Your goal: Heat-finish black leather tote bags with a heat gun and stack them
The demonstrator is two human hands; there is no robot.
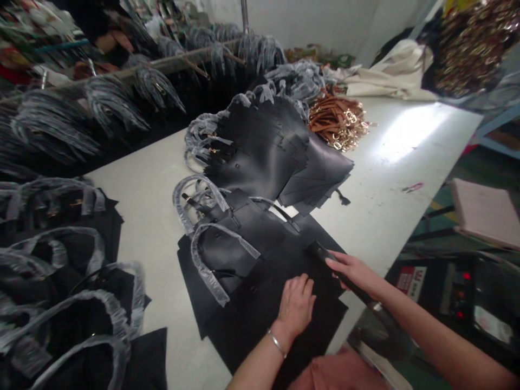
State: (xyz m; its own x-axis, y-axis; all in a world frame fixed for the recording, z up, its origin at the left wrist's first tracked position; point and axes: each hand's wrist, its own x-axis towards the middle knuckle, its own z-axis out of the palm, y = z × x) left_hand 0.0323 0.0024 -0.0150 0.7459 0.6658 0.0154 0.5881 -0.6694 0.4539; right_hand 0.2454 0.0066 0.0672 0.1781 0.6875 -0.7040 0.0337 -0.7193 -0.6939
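Across the middle of the near panels [244, 341], our two hands. Those panels, black and leather-like, lie on the white table [365, 216]; taking them as landmark for everything below. Left hand [296, 304] rests palm-down on them, fingers loosely bent, gripping nothing that we can see. Right hand [352, 271] is at their right side, fingers wrapped around a long black tool [359, 293]; its far end is over the black surface, contact unclear. Tool type: can't tell.

Status: plastic-wrapped handles [211, 281] sit on the far-left part of the near panels, apparently already fixed to the top pieces. Left of the near panels, a pile of black pieces [152, 352] that also carries wrapped handles. Beyond the near panels, a fanned stack [260, 146] of black pieces, wrapped handles along its left and far edges. Farther beyond, to the right, brown straps [329, 116] with gold-tone hardware; we see none fitted on the near panels. Our read: handles look done, batch partway. Which pile is finished and which is left, we can't tell. Pink cutter [413, 187] lies right of the near panels, well apart from both hands.
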